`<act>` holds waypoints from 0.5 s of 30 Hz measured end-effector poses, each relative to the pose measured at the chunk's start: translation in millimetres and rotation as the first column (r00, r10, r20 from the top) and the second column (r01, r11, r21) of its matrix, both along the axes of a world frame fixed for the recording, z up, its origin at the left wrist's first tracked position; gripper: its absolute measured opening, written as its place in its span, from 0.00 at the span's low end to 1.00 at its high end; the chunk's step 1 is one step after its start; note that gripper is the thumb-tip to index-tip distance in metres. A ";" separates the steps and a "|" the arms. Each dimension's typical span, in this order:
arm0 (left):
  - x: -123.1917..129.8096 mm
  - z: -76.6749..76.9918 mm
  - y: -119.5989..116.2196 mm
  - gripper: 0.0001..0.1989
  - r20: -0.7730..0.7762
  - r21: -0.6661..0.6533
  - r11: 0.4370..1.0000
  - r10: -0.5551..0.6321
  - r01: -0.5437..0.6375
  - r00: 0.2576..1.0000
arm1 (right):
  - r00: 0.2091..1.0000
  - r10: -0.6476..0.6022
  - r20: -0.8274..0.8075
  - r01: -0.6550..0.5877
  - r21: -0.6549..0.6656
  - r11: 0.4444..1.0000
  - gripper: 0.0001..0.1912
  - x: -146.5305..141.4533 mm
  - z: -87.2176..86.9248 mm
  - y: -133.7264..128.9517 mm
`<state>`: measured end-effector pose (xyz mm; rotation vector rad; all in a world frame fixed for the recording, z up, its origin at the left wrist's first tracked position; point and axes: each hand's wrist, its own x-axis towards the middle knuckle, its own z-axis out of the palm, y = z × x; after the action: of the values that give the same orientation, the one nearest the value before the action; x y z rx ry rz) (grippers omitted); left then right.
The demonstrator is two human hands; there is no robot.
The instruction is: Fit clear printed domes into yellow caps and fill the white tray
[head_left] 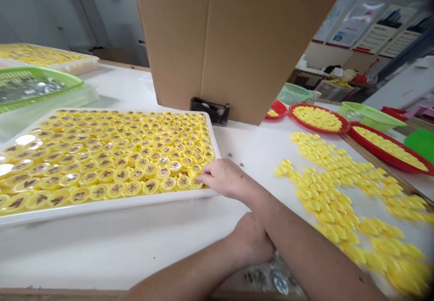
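A white tray (101, 208) on the left is filled with rows of round yellow pieces (101, 156) with dark patterned centres under shiny tops. My right hand (222, 176) reaches over the tray's near right corner, its fingertips closed at a yellow piece (195, 182) there. Whether the fingers grip that piece is hard to make out. My left hand (252, 242) lies under my right forearm, near the clear discs (280, 282) at the front edge. Its fingers are hidden behind that forearm.
Loose yellow pieces (328, 201) spread over the table's right side. Behind them stand red plates (346, 124) and green baskets. A tall cardboard box (217, 43) rises behind the tray, beside a black tape dispenser (210, 110). A green basket (73, 82) sits far left.
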<state>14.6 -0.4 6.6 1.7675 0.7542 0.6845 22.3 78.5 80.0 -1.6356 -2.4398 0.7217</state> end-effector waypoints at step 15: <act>-17.9 -0.1 32.7 0.12 -0.327 -0.122 0.958 0.206 -0.258 0.922 | 0.985 -0.124 -0.124 0.121 -0.028 0.992 0.08 133.7 -53.9 -137.0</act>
<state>-3.2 32.3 6.4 1.6679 1.2179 0.4853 156.0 -58.5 26.1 -1.6757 -2.2316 0.8074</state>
